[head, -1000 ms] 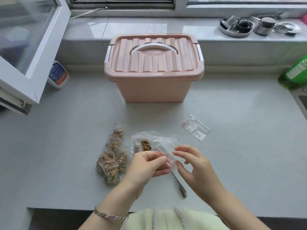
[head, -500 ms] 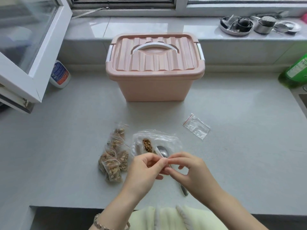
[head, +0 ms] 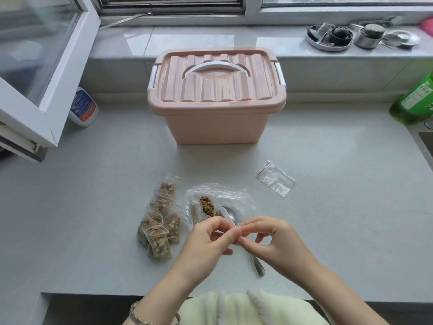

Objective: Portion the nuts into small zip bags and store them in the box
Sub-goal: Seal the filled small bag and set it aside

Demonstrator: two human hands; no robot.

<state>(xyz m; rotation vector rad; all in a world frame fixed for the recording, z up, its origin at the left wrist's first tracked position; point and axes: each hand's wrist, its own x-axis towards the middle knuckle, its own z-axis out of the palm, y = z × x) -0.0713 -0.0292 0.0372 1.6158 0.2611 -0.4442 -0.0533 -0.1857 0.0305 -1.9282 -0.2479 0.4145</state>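
Note:
My left hand [head: 206, 242] and my right hand [head: 269, 240] meet above the counter's front edge, both pinching a small clear zip bag [head: 228, 219] by its top strip. Just behind them lies a larger clear bag of nuts [head: 208, 205] with a metal spoon [head: 255, 263] beside it. Several filled small zip bags [head: 159, 221] lie in a pile to the left. One empty small zip bag [head: 275, 178] lies to the right. The pink storage box [head: 215, 123] stands at the back with its lid closed.
A white bottle [head: 83, 107] stands at the left under the open window frame [head: 46, 90]. A green bottle [head: 414, 102] stands at the far right by the sink edge. Metal dishes [head: 360, 36] sit on the windowsill.
My right hand moved left to meet my left hand, and both now pinch the small bag's top. The bag went from being held up flat to edge-on between the fingertips.

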